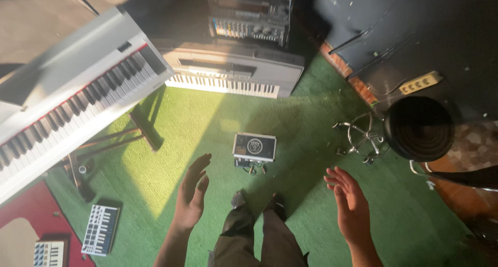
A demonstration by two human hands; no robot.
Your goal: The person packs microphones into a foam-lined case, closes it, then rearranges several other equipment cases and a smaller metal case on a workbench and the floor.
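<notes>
I look down at my legs and shoes on a green carpet (207,121). My left hand (191,192) is raised in front of me, fingers apart, holding nothing. My right hand (348,197) is held out on the other side, also with fingers spread and nothing in it. Between the hands, a little further out on the carpet, lies a small grey box-shaped device (254,146) with wires at its near edge. Neither hand touches anything.
A white keyboard (67,98) on a stand fills the left. A second keyboard (228,72) sits on the floor ahead, with audio gear (249,18) behind it. A black round stool (419,128) stands right. Two small pad controllers (101,229) lie lower left.
</notes>
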